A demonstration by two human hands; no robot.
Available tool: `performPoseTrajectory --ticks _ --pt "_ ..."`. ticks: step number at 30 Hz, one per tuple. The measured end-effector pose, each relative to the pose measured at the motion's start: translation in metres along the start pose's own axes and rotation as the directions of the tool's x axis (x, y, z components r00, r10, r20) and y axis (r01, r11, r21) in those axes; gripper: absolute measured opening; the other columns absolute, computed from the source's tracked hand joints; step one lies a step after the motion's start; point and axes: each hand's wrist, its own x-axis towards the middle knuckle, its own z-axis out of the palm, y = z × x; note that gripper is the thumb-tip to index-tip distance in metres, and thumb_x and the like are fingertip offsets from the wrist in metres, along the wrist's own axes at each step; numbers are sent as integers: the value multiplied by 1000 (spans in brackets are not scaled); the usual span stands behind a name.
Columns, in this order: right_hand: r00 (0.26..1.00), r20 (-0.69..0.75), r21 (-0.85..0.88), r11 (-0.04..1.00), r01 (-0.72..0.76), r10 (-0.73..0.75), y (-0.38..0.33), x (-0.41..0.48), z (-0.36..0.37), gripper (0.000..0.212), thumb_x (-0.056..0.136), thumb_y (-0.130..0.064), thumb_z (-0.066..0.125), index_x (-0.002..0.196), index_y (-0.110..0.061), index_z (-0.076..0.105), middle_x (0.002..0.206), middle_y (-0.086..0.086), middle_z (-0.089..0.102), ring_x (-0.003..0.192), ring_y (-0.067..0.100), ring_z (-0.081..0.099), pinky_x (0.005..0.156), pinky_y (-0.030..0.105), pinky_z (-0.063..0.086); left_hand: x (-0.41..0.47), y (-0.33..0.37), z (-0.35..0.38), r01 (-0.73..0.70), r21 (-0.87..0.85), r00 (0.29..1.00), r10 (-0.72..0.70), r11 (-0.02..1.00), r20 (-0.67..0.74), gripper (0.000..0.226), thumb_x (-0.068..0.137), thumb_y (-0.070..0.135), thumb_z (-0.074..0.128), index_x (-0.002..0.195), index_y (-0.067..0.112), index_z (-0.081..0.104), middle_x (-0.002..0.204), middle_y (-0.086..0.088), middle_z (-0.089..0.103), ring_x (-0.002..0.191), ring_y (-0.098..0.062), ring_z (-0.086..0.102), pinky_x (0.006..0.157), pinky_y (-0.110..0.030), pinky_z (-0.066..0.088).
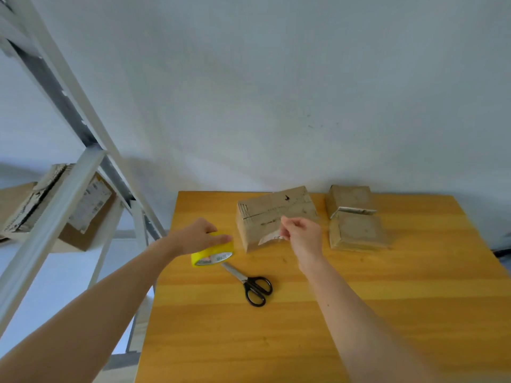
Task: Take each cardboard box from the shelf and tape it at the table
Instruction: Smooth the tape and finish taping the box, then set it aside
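Where the two bare forearms reach in from the bottom of the frame, the yellow wooden table [387,313] fills the lower right. Black-handled scissors [250,284] lie flat on it at lower centre, blades pointing up-left toward the yellow tape roll [211,254], just beside them. The left hand [201,236] grips that roll from above, fingers curled over its top edge. At centre, the right hand [302,234] hovers at the near face of a cardboard box [273,214] on the table, its fingertips drawn together in a narrow pinch. A pale strip of tape [268,240] on that face reaches the hand, but I cannot tell whether the fingers hold it. To the right, apart from this box, a second cardboard box [356,230] lies with a flap raised. At the left of the frame, the white metal shelf [58,205] carries more boxes [88,214]. Behind everything is a plain pale wall [276,92].
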Motion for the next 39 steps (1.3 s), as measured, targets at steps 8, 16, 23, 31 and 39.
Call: performPoseTrajectory --ticks 8,16,23,31,39 --pt "999 -39 -66 998 2 -4 7 40 -40 16 94 -21 64 79 -17 67 80 0 70 80 15 65 80 29 52 -1 -5 15 14 -9 995 -15 1000 -99 54 85 46 66 57 18 29 54 6 20 50 -9 23 52 -25 18" --pt "997 -81 -102 994 -24 16 8 75 -61 14 92 -28 66 97 -15 70 92 -7 65 92 14 59 87 29 44 15 9 23 163 150 942 -109 975 -317 63 73 68 63 56 17 31 53 2 26 50 -16 30 53 -32 23" --pt "990 -129 -185 982 29 -53 23 96 -58 24 91 -28 68 105 -10 74 98 -2 66 93 14 58 88 27 44 26 20 27 224 206 910 -129 953 -393 62 77 64 63 58 15 32 54 0 30 51 -16 32 52 -31 25" --pt "969 -173 -235 963 131 -174 42 106 -47 12 87 -21 72 95 -13 76 96 4 71 89 18 65 85 36 55 35 18 33 273 265 905 -154 925 -397 62 78 66 61 57 14 33 55 -1 33 53 -16 33 51 -29 25" --pt "954 -223 -188 969 159 -200 49 105 -43 12 86 -16 72 95 -9 75 96 3 69 86 18 64 76 23 51 43 15 32 262 297 911 -133 919 -391 63 76 69 60 58 14 35 55 -2 33 53 -16 33 52 -30 25"
